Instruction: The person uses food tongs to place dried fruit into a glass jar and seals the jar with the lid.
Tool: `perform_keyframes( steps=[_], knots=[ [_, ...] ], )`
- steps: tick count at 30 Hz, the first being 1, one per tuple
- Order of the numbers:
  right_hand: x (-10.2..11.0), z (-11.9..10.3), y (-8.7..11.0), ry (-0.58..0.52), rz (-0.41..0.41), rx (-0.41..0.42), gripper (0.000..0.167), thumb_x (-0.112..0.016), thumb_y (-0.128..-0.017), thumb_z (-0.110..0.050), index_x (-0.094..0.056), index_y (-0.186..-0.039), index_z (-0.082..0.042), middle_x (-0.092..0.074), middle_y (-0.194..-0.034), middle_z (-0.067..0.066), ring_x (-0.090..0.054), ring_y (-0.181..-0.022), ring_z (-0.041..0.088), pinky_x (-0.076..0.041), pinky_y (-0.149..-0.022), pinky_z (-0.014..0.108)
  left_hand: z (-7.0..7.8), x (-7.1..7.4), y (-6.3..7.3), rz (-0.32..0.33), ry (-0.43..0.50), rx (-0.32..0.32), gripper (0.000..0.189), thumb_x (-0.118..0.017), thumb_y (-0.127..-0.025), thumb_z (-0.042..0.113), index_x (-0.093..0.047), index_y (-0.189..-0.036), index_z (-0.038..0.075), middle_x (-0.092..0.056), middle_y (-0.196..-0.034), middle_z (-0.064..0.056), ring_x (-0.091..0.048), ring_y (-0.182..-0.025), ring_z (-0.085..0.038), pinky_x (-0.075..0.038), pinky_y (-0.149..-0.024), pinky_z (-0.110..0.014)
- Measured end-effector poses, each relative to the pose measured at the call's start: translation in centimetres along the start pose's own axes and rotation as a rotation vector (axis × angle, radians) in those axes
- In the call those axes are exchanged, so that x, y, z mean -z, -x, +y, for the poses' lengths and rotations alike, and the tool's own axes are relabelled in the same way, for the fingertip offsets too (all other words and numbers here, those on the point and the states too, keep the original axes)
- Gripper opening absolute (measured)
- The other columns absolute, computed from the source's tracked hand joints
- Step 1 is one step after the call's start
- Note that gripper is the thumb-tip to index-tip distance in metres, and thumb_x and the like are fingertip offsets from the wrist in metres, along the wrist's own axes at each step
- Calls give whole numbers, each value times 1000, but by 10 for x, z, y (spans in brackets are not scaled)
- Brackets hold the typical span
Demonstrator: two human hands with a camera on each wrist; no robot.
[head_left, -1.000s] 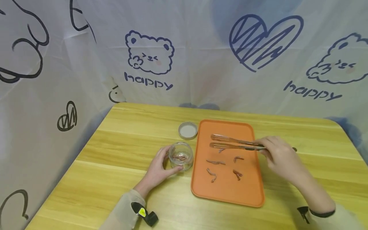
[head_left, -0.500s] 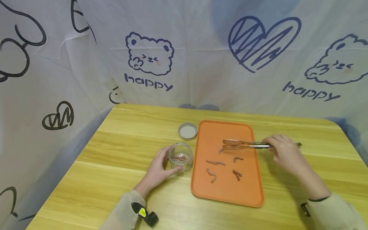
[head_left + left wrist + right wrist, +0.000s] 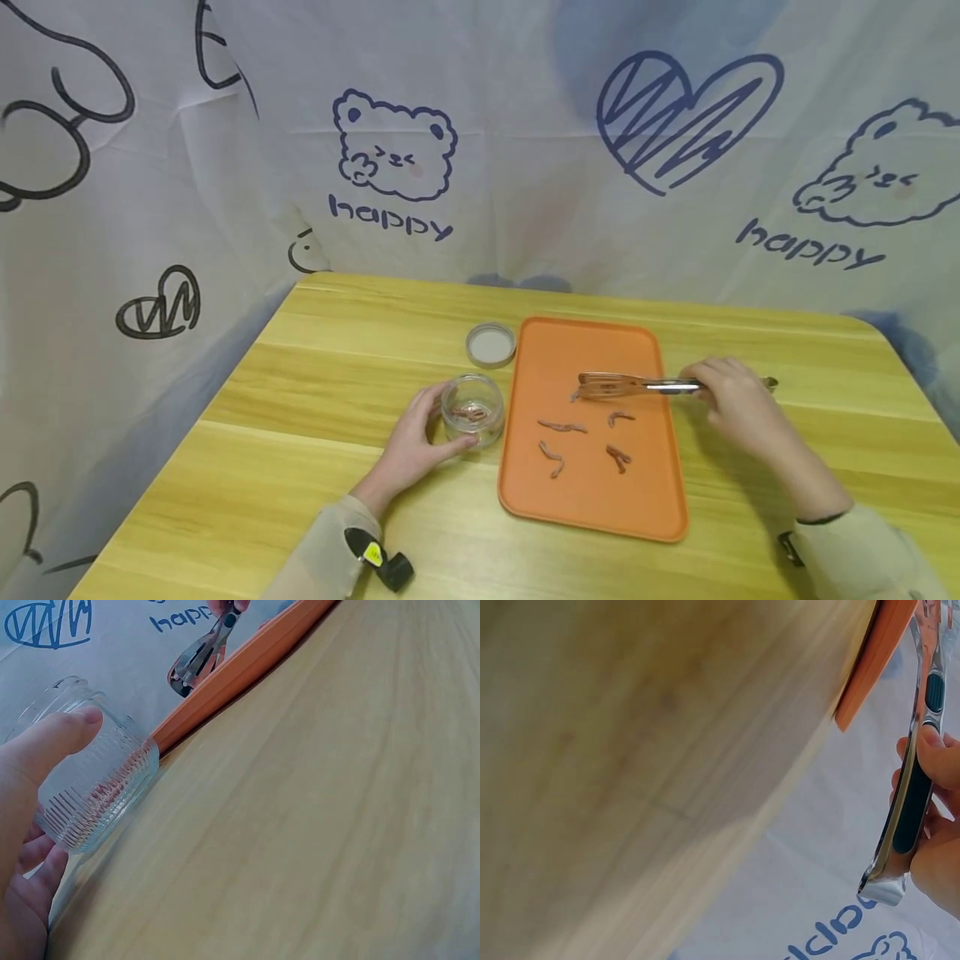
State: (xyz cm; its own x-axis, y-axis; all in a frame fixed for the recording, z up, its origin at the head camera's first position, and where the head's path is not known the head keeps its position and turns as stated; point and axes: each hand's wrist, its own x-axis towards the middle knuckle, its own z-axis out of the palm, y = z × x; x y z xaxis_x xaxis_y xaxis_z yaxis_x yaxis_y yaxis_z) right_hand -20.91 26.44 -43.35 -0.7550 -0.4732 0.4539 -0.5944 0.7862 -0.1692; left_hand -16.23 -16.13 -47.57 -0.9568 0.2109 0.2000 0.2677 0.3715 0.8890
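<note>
My left hand (image 3: 416,437) holds a clear glass jar (image 3: 472,410) upright on the table, thumb on the near side and fingers round the far side. A few thin reddish-brown strips lie at the jar's bottom. In my right hand (image 3: 738,402) are metal tongs (image 3: 915,780) with dark grip inlays, gripped by the handle. Their heads, nearly together, reach over the orange tray (image 3: 592,508) at a small brownish strip (image 3: 575,396), which they partly cover. Several more twisted strips lie nearer me on the tray, among them a long one (image 3: 562,427) and a forked one (image 3: 618,458).
A round lid (image 3: 491,344) lies behind the jar, close to the tray's left edge. The wooden table (image 3: 300,400) ends at a white printed cloth (image 3: 525,167) hung behind and to the left. The jar stands just left of the tray.
My right hand has shifted the tongs right and down toward the small far strip, and their arms have drawn together. The left hand and jar have stayed in place.
</note>
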Motion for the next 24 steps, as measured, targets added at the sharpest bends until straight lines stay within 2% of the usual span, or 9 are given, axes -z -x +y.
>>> perform_keyframes(
  steps=[2,5,13,14,15,20,21,22,24],
  knots=[
    [-1,0,1,0,-1,-5,30,-68,-67,17,-65,-91,-2,-65,-87,12,-57,-81,33,-50,-72,50,-11,-2,-2,-1,0,3,82,-84,-73,17,-40,-141,5,-46,-134,-16,-46,-125,-32,-34,-110,-41],
    [-1,0,2,-1,-4,-14,29,-68,-68,16,-65,-91,-2,-65,-86,11,-56,-80,32,-50,-71,49,-15,-2,-2,-2,0,-12,82,-85,-73,23,-41,-141,8,-47,-133,-12,-47,-124,-28,-35,-109,-40],
    [-3,0,1,-4,-8,-23,28,-68,-70,16,-65,-91,-2,-65,-86,11,-57,-80,32,-50,-72,50,-18,-2,-2,7,-10,-24,82,-85,-73,28,-42,-140,9,-47,-132,-8,-48,-123,-23,-35,-108,-36],
    [-3,0,2,-6,-9,-26,28,-68,-70,16,-65,-91,-2,-65,-87,11,-57,-80,32,-50,-73,51,-18,-2,-2,9,-8,-19,82,-85,-72,26,-42,-140,9,-47,-132,-9,-48,-124,-24,-35,-109,-36],
    [-3,0,2,-7,-8,-26,28,-68,-69,16,-65,-90,-3,-65,-87,11,-57,-80,32,-50,-73,51,-12,-2,0,8,-4,-18,81,-84,-73,23,-42,-140,6,-47,-132,-12,-48,-123,-27,-35,-109,-38],
    [-4,-2,5,-9,2,-40,28,-68,-69,17,-66,-89,-3,-65,-86,11,-57,-80,32,-50,-72,51,-11,-3,0,2,19,0,82,-85,-72,18,-41,-140,5,-46,-134,-15,-47,-125,-30,-34,-110,-40],
    [-4,-2,5,-7,8,-38,28,-68,-69,17,-66,-89,-2,-65,-86,11,-57,-80,32,-51,-71,51,-11,-2,0,0,16,-1,82,-85,-73,21,-41,-141,6,-46,-134,-13,-47,-125,-28,-34,-109,-39],
    [-4,-2,4,-4,11,-40,28,-68,-69,17,-66,-89,-2,-65,-85,11,-57,-80,33,-51,-71,51,-17,-3,-1,0,14,0,83,-85,-72,24,-41,-141,8,-46,-134,-11,-47,-125,-25,-34,-109,-37],
    [-5,-1,4,-1,20,-36,27,-67,-69,17,-65,-89,-2,-65,-85,12,-57,-79,33,-50,-71,51,-17,-2,-1,-2,11,-4,83,-85,-72,28,-41,-141,10,-46,-134,-8,-47,-125,-23,-34,-109,-35]
  ],
)
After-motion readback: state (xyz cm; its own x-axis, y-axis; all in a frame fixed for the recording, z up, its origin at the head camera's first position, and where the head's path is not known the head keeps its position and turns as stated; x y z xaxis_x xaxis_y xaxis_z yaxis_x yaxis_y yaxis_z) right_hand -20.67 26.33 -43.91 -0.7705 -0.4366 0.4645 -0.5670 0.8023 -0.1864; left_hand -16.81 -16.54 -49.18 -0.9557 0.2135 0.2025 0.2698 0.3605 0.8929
